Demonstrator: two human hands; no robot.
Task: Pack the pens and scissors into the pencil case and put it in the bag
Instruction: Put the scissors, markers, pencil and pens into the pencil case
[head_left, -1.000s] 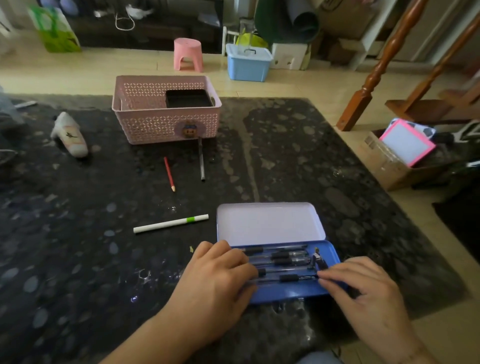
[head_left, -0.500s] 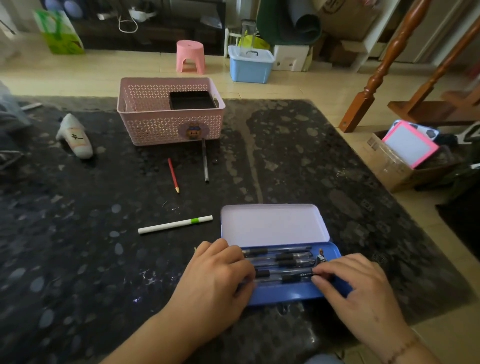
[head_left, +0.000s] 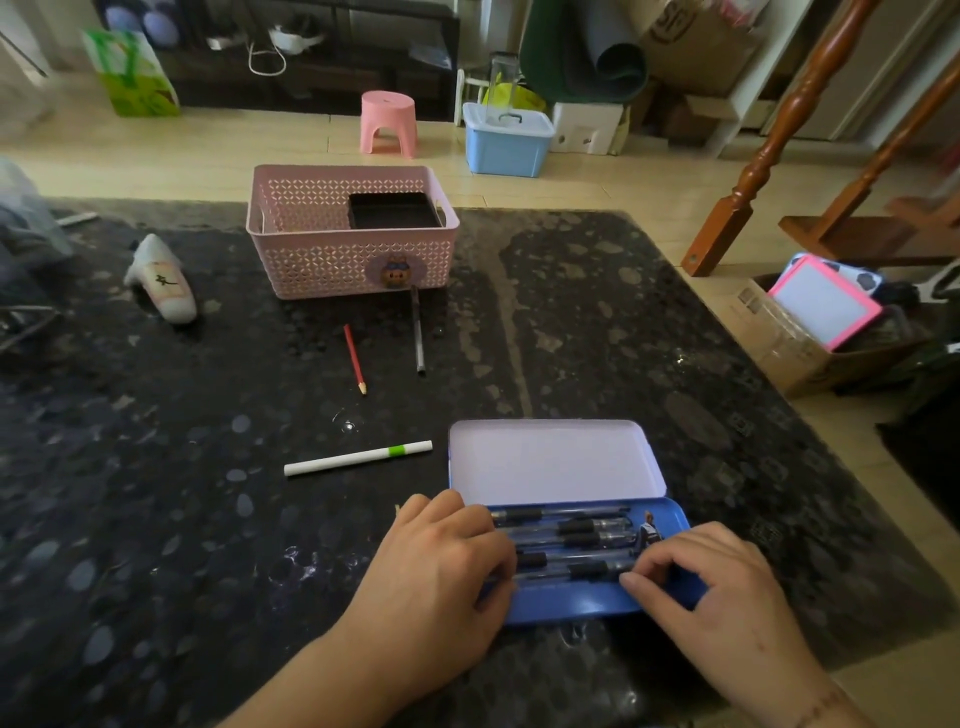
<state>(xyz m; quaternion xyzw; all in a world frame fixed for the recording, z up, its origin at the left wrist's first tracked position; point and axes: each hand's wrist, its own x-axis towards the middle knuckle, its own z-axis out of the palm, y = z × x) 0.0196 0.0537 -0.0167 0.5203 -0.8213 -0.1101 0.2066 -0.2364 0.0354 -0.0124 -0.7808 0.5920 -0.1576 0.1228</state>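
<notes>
A blue pencil case (head_left: 571, 605) lies open near the table's front edge, its pale lid (head_left: 556, 460) folded back flat. Several black-grip pens (head_left: 571, 527) lie side by side in its tray, with a small dark item (head_left: 647, 531) at their right end. My left hand (head_left: 436, 571) covers the tray's left end, fingers curled onto the pens. My right hand (head_left: 722, 587) pinches the pens' right ends near the front. Loose on the table are a white pen with a green band (head_left: 358, 458), a red pencil (head_left: 355, 358) and a grey pen (head_left: 418, 332).
A pink lattice basket (head_left: 311, 260) holding a black box (head_left: 392, 210) stands at the back of the dark stone table (head_left: 156, 519). A white bottle-like object (head_left: 163, 280) lies at the left. A cardboard box (head_left: 789, 343) sits on the floor past the right edge.
My right hand's fingers have curled in and slid slightly left along the front pens. My left hand stays on the tray's left end.
</notes>
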